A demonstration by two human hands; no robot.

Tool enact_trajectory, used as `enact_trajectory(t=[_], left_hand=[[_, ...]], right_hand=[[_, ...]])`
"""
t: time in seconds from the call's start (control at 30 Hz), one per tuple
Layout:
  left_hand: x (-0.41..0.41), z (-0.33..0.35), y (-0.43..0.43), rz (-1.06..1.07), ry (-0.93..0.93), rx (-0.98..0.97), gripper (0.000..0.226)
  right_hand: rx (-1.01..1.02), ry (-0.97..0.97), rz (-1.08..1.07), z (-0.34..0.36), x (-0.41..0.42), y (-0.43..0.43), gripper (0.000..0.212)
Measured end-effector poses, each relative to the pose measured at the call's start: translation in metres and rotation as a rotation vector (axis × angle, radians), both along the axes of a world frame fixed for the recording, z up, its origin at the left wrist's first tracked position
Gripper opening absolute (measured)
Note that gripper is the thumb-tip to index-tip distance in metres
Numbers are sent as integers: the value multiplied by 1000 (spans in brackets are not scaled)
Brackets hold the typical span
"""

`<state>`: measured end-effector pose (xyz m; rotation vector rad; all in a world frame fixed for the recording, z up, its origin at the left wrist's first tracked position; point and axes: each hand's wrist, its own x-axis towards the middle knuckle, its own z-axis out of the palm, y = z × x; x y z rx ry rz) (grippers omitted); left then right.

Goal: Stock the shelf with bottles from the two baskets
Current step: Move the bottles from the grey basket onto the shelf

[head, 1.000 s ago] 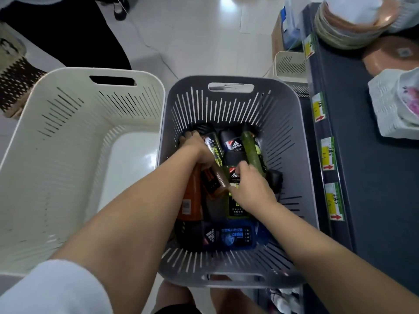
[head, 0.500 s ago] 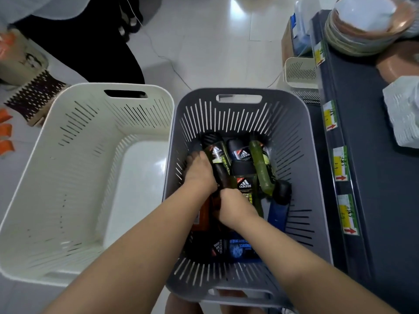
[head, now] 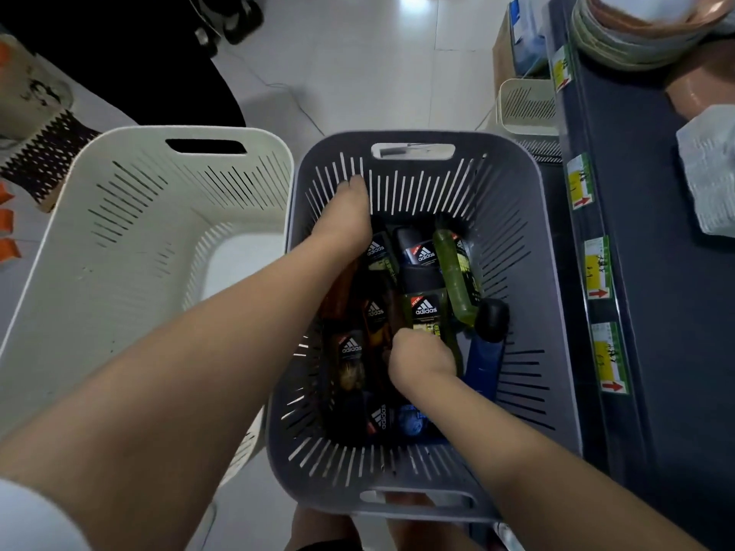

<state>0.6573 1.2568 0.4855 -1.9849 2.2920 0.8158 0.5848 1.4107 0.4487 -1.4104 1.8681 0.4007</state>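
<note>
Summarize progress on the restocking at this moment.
Done: the white basket looks emptied. In hand: both hands, left hand and right hand, reach among the bottles in the grey basket; grips unclear. Left: those bottles must reach the shelf.

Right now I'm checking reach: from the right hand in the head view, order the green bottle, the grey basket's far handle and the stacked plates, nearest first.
From the right hand:
1. Green bottle, just beyond it in the basket.
2. Grey basket's far handle, further ahead.
3. Stacked plates, on the shelf, top right.
</note>
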Motion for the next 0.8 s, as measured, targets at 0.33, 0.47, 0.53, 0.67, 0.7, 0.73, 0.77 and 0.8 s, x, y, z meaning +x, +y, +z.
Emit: enact_trajectory(t=[0.33, 0.47, 0.53, 0.67, 0.7, 0.73, 0.77, 0.8], left_hand=[[21, 31, 6, 29, 66, 14, 28], [23, 27, 15, 16, 56, 72, 32], [24, 23, 21, 30, 72, 96, 31], [27, 15, 32, 41, 112, 122, 22], [27, 14, 33, 50, 121, 131, 21], [28, 12, 34, 58, 128, 135, 22], [28, 12, 34, 64, 133, 135, 25], [27, 12, 34, 71, 140, 136, 27]], right_hand=[[60, -284, -229, -15, 48, -14, 33], [4, -78, -66, -39, 73, -6, 39], [-31, 36, -46, -47, 78, 1, 42], [21, -108, -197, -45, 67, -2, 75], [33, -139, -231, -42, 63, -4, 81], [49, -161, -286, -42, 61, -4, 85], [54, -180, -343, -42, 59, -4, 88], [63, -204, -396, -42, 59, -3, 89]])
